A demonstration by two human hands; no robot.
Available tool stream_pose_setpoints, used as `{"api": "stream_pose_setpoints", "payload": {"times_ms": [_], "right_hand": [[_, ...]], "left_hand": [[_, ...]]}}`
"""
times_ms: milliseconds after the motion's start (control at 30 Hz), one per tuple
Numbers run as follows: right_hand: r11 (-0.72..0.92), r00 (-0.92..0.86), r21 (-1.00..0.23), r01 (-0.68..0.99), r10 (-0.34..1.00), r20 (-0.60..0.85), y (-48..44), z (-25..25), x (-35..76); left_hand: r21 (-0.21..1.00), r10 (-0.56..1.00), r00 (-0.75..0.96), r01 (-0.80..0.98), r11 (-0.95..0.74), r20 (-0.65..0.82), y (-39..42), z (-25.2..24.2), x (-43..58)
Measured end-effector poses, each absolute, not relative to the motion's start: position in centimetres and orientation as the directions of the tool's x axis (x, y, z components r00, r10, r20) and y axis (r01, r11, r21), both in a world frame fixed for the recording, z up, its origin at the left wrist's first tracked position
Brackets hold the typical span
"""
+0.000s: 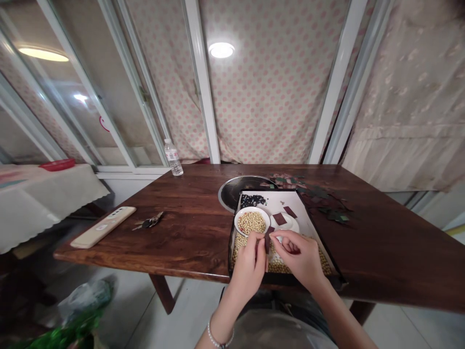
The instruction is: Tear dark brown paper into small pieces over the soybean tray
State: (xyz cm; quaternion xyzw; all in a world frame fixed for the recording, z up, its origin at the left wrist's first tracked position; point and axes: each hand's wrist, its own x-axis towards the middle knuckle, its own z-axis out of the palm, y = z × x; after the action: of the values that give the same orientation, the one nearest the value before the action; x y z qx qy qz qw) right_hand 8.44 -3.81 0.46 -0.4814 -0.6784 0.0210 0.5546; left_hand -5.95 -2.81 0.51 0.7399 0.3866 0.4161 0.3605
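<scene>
1. Brown card (pixel 268 240) is held up between the hands, over the near half of the tray (pixel 303 213). Its long axis runs roughly away from the person, the far end leaning slightly right; its near end is partly hidden by the fingers.
2. The left hand (pixel 250 257) pinches the card along its left side, thumb and forefinger closed on it, the back of the hand turned up. Its forearm slants up and to the right, with a bead bracelet (pixel 220 339) on the wrist.
3. The right hand (pixel 300 252) has thumb and forefinger tips pressed together at the card's right edge; whether they pinch the card or something small, I cannot tell. The other fingers curl under, and the forearm slants up and to the left.
4. Just beyond, a plate (pixel 294 225) carries two more cards (pixel 279 219), one flat and one askew near the rim.
5. Left of the plate stands a bowl (pixel 252 222) of pale beans; loose beans (pixel 279 266) cover the tray's near end, black beans (pixel 253 199) its far left corner.
6. Farther out on the table (pixel 192 228) are keys (pixel 150 221), a phone (pixel 103 227) and an upright bottle (pixel 173 158).
</scene>
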Motion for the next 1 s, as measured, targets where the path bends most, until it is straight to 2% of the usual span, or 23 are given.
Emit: {"api": "stream_pose_setpoints", "payload": {"times_ms": [267,533,733,833,933,1000], "right_hand": [[0.556,-0.016,-0.524,0.646,0.696,0.718,-4.0,0.3,8.3],[0.537,-0.115,-0.580,0.613,0.787,0.606,-4.0,0.4,8.3],[0.566,-0.158,-0.578,0.588,0.781,0.604,-4.3,0.2,8.4],[0.578,-0.150,-0.585,0.569,0.772,0.617,-4.1,0.2,8.4],[0.540,-0.024,-0.605,0.586,0.758,0.652,-3.3,0.4,8.1],[0.496,0.050,-0.615,0.613,0.752,0.657,-2.5,0.5,7.9]], "left_hand": [[0.872,0.879,0.340,0.242,-0.425,0.334,-2.7,0.5,-6.0],[0.857,0.876,0.317,0.254,-0.448,0.364,-2.7,0.4,-6.0],[0.862,0.881,0.277,0.236,-0.448,0.383,-2.8,0.4,-5.9],[0.907,0.911,0.161,0.131,-0.401,0.379,-2.7,0.5,-5.7],[0.947,0.948,-0.018,-0.052,-0.318,0.318,-2.5,0.6,-5.4],[0.950,0.959,-0.069,-0.136,-0.281,0.273,-2.4,0.8,-5.2]]}}
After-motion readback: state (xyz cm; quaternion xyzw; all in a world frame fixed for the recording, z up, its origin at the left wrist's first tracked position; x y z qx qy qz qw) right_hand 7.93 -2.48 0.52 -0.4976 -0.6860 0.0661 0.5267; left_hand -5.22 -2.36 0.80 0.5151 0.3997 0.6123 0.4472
